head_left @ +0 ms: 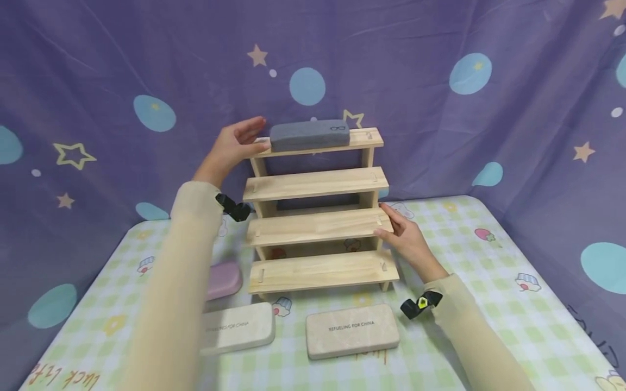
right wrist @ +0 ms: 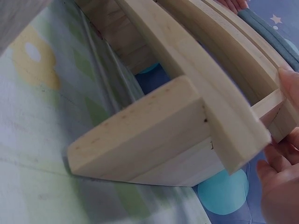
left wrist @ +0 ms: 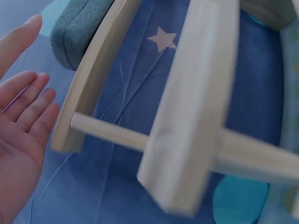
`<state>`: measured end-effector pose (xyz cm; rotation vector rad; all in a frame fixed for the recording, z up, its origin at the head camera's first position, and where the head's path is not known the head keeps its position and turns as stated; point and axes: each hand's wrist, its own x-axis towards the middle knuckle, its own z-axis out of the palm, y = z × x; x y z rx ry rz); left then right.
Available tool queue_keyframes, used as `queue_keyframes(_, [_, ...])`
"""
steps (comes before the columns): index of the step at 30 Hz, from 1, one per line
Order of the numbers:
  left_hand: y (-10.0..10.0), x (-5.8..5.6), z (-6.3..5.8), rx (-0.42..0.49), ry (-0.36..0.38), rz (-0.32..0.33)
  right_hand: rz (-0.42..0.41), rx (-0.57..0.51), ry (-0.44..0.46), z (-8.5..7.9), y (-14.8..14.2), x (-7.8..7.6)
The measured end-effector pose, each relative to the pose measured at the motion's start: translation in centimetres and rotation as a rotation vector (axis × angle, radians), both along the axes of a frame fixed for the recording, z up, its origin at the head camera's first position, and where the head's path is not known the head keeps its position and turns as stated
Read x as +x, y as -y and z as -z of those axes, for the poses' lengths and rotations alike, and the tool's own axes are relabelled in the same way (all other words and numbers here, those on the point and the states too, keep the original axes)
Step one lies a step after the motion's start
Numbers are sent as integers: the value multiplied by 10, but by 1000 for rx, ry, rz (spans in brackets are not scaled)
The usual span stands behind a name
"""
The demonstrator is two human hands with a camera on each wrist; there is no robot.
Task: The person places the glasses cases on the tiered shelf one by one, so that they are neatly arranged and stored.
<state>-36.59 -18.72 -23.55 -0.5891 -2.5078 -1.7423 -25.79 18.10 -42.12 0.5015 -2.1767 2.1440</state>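
Note:
A four-tier wooden stepped rack (head_left: 318,228) stands on the table. On its top board lies a blue-grey glasses case (head_left: 309,136) with a small glasses print. My left hand (head_left: 235,144) is at the left end of that board, fingers extended beside the case; in the left wrist view a gap shows between this hand (left wrist: 21,126) and the case (left wrist: 79,32). My right hand (head_left: 406,239) grips the right end of the second board from the bottom. The right wrist view shows its thumb (right wrist: 289,84) on the board and the fingers curled below.
In front of the rack lie a beige case (head_left: 352,331) and a whitish case (head_left: 239,326), both lettered. A mauve case (head_left: 224,279) sits left of the rack, partly behind my left sleeve. A purple patterned curtain (head_left: 391,54) hangs behind the checked tablecloth (head_left: 450,239).

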Motion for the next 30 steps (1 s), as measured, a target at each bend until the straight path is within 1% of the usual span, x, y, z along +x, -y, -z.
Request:
queue_keyframes(2, [6, 7, 5, 23, -16, -1, 3, 8, 0, 0, -1, 0])
queue_keyframes(4, [13, 15, 11, 20, -26, -10, 7, 17, -1, 0, -2, 0])
queue_keyframes(6, [18, 24, 17, 35, -57, -11, 10, 21, 0, 1, -3, 0])
queue_keyframes(11, [32, 52, 37, 115, -179, 8, 10, 14, 3, 2, -2, 0])
queue_keyframes(13, [38, 65, 45, 126, -204, 24, 8, 10, 6, 2, -1, 0])
queue_keyframes(15, [45, 78, 52, 119, -225, 31, 8, 8, 9, 2, -1, -1])
queue_keyframes(19, [60, 101, 64, 98, -235, 43, 12, 16, 8, 3, -2, -2])
queue_keyframes(25, [85, 129, 78, 90, -180, 41, 17, 16, 1, 3, -3, -2])
queue_keyframes(30, [110, 152, 95, 87, -203, 65, 2, 2, 6, 2, -1, -1])
